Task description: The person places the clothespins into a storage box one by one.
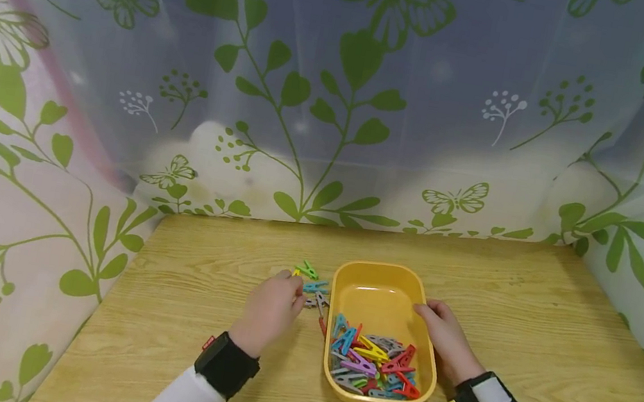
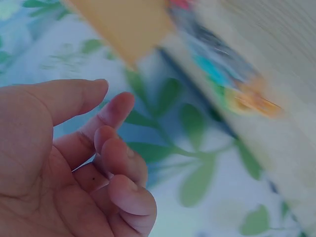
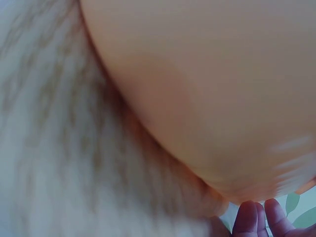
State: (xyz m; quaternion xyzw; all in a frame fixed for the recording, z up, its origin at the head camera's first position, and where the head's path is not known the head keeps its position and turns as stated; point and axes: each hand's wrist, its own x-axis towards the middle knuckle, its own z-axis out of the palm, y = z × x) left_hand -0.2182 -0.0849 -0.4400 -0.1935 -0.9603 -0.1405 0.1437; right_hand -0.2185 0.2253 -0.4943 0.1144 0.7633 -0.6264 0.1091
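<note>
A yellow plastic basin (image 1: 378, 301) stands on the table with several coloured clothespins (image 1: 364, 352) heaped in its near half. Along its outer left side lie loose clothespins (image 1: 316, 287) in green, blue, grey and red. My left hand (image 1: 272, 309) hovers beside these loose ones. In the left wrist view its fingers (image 2: 129, 158) are loosely bent, with nothing between them and the thumb. My right hand (image 1: 451, 337) grips the basin's right rim, its thumb over the edge. Fingertips (image 3: 245, 217) touch the outer wall in the right wrist view, which is blurred.
The wooden table (image 1: 204, 267) extends on both sides of the basin. A curtain (image 1: 279, 152) printed with green leaves and butterflies hangs behind and along the sides. Bands (image 1: 228, 363) with devices are strapped round both wrists.
</note>
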